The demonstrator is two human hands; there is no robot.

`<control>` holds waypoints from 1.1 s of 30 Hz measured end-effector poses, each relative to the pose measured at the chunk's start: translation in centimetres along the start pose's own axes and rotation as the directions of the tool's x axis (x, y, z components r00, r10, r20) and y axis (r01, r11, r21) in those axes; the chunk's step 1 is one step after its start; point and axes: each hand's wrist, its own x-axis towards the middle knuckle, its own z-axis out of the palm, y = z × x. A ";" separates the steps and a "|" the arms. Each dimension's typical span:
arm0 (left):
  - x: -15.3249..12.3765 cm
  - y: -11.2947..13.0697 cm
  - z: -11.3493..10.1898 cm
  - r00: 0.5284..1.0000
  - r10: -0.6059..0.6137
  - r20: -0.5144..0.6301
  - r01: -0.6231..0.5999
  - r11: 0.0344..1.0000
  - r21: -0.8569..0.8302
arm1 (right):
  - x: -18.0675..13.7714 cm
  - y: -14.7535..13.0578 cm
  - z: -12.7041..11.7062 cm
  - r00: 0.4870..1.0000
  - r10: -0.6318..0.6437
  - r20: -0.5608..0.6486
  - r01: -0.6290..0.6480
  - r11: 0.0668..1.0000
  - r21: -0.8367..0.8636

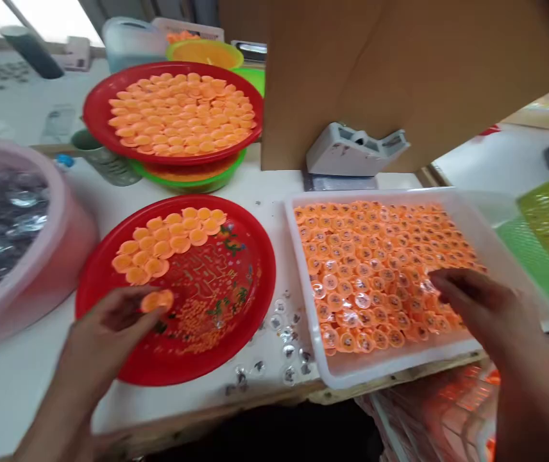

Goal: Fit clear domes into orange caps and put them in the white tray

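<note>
My left hand (111, 330) pinches a small orange disc-shaped piece (158, 300) between thumb and fingers, above the left part of a red round tray (260, 276). Rows of similar orange pieces (168, 237) lie along that tray's upper side, with orange crumbs (202, 321) scattered lower down. At the right, my right hand (481, 308) is over a white plastic tray (375, 371). Its fingers are closed together at the surface of many orange pieces with clear, shiny round tops (371, 276). Whether these fingers hold a piece is hidden.
Clear round caps (288, 350) lie loose between the trays. A pink tub (75, 218) of clear pieces stands left. Behind, a second red tray (96, 115) of orange pieces rests over a green one (192, 186). A cardboard sheet (399, 64) and grey plastic device (346, 154) stand behind the white tray.
</note>
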 end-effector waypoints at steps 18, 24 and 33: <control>-3.3 -0.9 5.1 0.952 0.165 0.258 -0.058 0.924 -0.377 | -15.5 -5.0 18.6 0.406 -0.582 0.705 0.718 0.680 0.148; -3.5 -1.7 5.7 0.909 0.126 0.397 0.115 0.841 -0.530 | -15.5 -4.7 18.7 0.570 -0.499 0.652 0.578 0.808 0.114; -2.7 -1.8 6.4 0.963 0.213 0.165 -0.132 0.907 -0.399 | -14.7 -5.2 19.3 0.557 -0.525 0.644 0.578 0.801 0.154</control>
